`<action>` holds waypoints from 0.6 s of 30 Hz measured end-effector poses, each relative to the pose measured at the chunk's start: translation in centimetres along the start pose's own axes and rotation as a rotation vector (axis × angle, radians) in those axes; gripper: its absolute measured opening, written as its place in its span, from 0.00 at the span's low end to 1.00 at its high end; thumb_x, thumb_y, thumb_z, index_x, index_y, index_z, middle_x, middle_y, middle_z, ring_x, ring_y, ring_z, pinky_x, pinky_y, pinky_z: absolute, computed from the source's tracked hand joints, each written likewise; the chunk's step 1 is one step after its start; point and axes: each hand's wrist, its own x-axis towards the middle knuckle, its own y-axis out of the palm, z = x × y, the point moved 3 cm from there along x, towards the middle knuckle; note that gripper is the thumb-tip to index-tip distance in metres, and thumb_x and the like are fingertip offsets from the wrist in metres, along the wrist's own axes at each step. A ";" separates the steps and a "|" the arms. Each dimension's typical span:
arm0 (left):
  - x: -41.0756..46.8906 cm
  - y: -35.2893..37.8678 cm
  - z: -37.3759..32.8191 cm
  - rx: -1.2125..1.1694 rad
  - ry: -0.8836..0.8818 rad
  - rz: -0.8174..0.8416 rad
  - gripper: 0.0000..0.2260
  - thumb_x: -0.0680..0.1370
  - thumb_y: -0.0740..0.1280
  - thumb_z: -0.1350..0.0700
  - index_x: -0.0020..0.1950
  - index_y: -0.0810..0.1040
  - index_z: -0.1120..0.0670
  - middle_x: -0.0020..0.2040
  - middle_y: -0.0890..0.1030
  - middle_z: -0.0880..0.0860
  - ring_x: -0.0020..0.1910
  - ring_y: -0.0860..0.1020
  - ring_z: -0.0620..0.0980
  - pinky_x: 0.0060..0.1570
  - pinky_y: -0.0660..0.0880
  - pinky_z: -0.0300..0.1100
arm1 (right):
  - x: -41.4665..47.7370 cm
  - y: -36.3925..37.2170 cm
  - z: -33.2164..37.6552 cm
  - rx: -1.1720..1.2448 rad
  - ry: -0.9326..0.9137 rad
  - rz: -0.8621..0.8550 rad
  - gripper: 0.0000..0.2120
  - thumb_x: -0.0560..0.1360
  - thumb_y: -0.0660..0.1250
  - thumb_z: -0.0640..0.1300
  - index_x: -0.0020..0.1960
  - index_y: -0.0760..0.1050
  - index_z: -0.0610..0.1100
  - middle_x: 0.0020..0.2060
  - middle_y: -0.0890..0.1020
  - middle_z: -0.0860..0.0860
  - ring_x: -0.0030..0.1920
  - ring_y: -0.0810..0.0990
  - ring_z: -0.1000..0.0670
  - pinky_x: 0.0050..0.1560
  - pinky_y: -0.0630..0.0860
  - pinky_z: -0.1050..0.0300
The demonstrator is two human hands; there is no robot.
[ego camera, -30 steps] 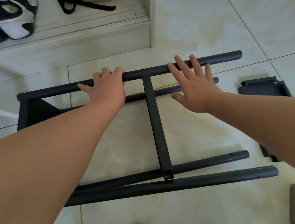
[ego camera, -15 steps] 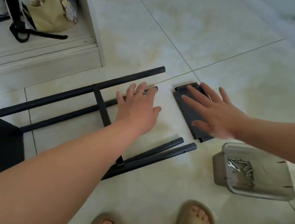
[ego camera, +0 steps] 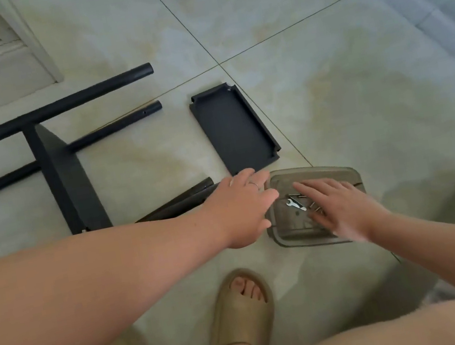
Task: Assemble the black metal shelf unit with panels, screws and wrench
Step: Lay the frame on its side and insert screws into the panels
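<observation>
Both hands have swung away from the frame since a moment ago. My right hand (ego camera: 338, 204), which was over the panel, now hovers over the tray (ego camera: 311, 171) with its fingers straight and spread, holding nothing. It is blurred, so I can't tell whether it touches anything yet. My left hand (ego camera: 242, 212) is flat and relaxed too, just left of the tray's rim and above the near tube ends (ego camera: 182, 201); whether it rests on them I can't say.

Under my right fingertips lie the wrench (ego camera: 295, 204) and a few screws (ego camera: 295, 195), loose in the tray. I judge the wrench to be thin stamped steel, light and stiff, likely to skate on the smooth plastic, so I'd pinch it by the middle of its shank between thumb and forefinger. The screws look tiny and will roll; I'd pick them one at a time by the head.

Just beyond the tray lies the panel (ego camera: 235, 128), flat on the floor with its folded rims up. It should be light, rigid sheet metal, best taken by the long rims and away from the notched corners, which may be sharp. Further left the frame (ego camera: 68, 176) lies on its side, heavier and unyielding; its tubes are the natural hold.
</observation>
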 end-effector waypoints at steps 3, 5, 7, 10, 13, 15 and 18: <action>1.9 2.5 -1.6 0.045 0.066 0.093 0.23 0.81 0.61 0.44 0.74 0.66 0.51 0.81 0.52 0.58 0.79 0.49 0.59 0.73 0.58 0.58 | 1.0 2.9 -1.2 0.034 0.029 0.084 0.29 0.84 0.56 0.54 0.82 0.52 0.52 0.78 0.63 0.54 0.76 0.64 0.46 0.70 0.66 0.51; 2.7 3.9 -2.4 0.067 0.091 0.153 0.22 0.81 0.62 0.43 0.72 0.68 0.51 0.81 0.54 0.58 0.80 0.48 0.58 0.73 0.56 0.59 | 1.8 4.9 -1.9 0.034 0.056 0.151 0.29 0.84 0.56 0.53 0.82 0.52 0.52 0.78 0.63 0.53 0.75 0.64 0.46 0.70 0.66 0.50; 3.2 5.0 -2.8 0.085 0.107 0.195 0.22 0.81 0.61 0.42 0.70 0.71 0.52 0.81 0.55 0.59 0.80 0.46 0.59 0.74 0.54 0.59 | 2.7 6.4 -2.5 0.069 0.095 0.184 0.28 0.83 0.57 0.52 0.81 0.54 0.52 0.78 0.63 0.52 0.75 0.64 0.45 0.70 0.67 0.48; 3.5 5.8 -3.0 0.114 0.128 0.171 0.20 0.81 0.61 0.41 0.66 0.74 0.53 0.80 0.59 0.59 0.79 0.45 0.61 0.75 0.53 0.59 | 4.2 7.4 -3.3 0.093 0.132 0.161 0.27 0.83 0.58 0.51 0.80 0.57 0.51 0.78 0.63 0.52 0.75 0.65 0.44 0.69 0.69 0.47; 3.5 6.5 -2.8 0.087 0.154 0.072 0.15 0.80 0.64 0.43 0.58 0.78 0.52 0.76 0.66 0.59 0.79 0.51 0.64 0.73 0.58 0.61 | 5.2 8.2 -3.7 0.036 0.115 0.157 0.26 0.83 0.59 0.50 0.80 0.59 0.49 0.76 0.66 0.49 0.72 0.68 0.43 0.64 0.71 0.48; 3.5 6.7 -2.5 0.089 0.158 0.022 0.11 0.77 0.68 0.46 0.52 0.79 0.53 0.71 0.73 0.60 0.76 0.59 0.67 0.69 0.64 0.63 | 5.8 8.7 -3.8 -0.014 0.108 0.113 0.22 0.83 0.59 0.49 0.76 0.65 0.46 0.70 0.70 0.46 0.67 0.72 0.42 0.57 0.73 0.49; 3.6 7.0 -2.3 0.095 0.148 -0.030 0.10 0.74 0.72 0.47 0.48 0.79 0.52 0.64 0.78 0.59 0.73 0.65 0.67 0.64 0.69 0.63 | 6.9 9.3 -3.9 -0.011 0.143 0.052 0.14 0.83 0.60 0.46 0.66 0.71 0.43 0.61 0.75 0.45 0.60 0.76 0.41 0.45 0.67 0.51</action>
